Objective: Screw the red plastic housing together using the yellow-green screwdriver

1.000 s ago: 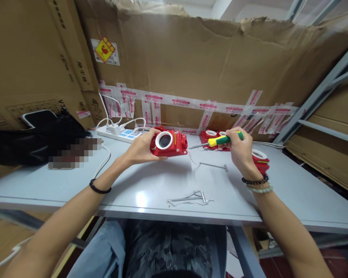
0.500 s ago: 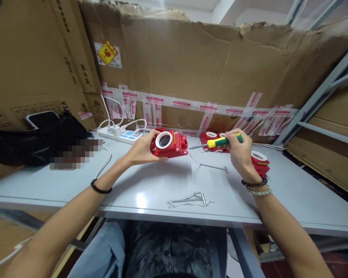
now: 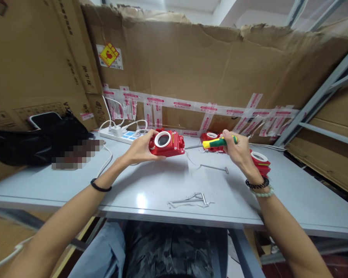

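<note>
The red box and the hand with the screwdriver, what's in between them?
In the head view, only the screwdriver shaft bridges the gap from the right hand toward the red box. Below lies bare table.

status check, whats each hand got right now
Left hand grips red housing, held above the table. Right hand holds screwdriver, tip just right of the housing. Loose metal pins lie below, nothing between.

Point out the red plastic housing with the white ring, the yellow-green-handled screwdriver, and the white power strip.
Red plastic housing point(image 3: 166, 143), head view: white-ringed face.
Yellow-green-handled screwdriver point(image 3: 211, 143), head view: handle.
White power strip point(image 3: 120, 134), head view: top face.
</note>
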`<state>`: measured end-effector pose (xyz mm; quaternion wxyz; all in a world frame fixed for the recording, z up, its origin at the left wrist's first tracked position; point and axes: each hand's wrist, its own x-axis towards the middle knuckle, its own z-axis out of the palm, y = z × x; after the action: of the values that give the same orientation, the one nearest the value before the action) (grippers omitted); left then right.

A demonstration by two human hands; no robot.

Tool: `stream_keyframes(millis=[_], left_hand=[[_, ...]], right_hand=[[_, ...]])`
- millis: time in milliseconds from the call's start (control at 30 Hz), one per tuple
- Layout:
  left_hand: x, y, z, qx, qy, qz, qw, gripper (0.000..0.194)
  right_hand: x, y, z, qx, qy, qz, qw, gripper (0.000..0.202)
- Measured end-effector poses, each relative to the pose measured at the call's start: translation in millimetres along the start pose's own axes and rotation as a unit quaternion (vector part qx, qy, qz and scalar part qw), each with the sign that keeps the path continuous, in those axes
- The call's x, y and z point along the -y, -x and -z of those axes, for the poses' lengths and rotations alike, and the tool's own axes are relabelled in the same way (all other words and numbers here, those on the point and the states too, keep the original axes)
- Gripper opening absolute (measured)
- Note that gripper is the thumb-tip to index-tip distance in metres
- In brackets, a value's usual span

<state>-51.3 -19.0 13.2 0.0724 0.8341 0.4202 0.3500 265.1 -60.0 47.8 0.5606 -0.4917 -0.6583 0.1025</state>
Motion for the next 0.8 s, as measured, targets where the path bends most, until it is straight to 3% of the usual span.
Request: stream_keyframes(millis=[67, 167, 233, 600, 800], left_hand=[[0, 0, 0.8, -0.003, -0.01, 0.004, 1.0, 0.075], [-1, 1, 1.6, -0.005, -0.013, 0.004, 1.0, 0.074], [-1, 1, 2.0, -0.005, -0.01, 0.003, 1.0, 0.073], [-1, 1, -0.3, 0.009, -0.052, -0.01, 0.999, 0.073], [-2, 0, 0.2, 0.009, -0.052, -0.017, 0.998, 0.072]], right_hand=[[0, -2, 4, 0.033, -0.003, -0.032, 0.999, 0.038], [3, -4, 10, 0.096, -0.044, -0.081, 0.991, 0.018], [6, -4, 13, 0.116, -0.045, -0.084, 0.989, 0.02], [2, -3, 15, 0.147, -0.094, -0.063, 0.983, 0.031], [11, 0, 11, 0.136, -0.068, -0.102, 0.983, 0.029]])
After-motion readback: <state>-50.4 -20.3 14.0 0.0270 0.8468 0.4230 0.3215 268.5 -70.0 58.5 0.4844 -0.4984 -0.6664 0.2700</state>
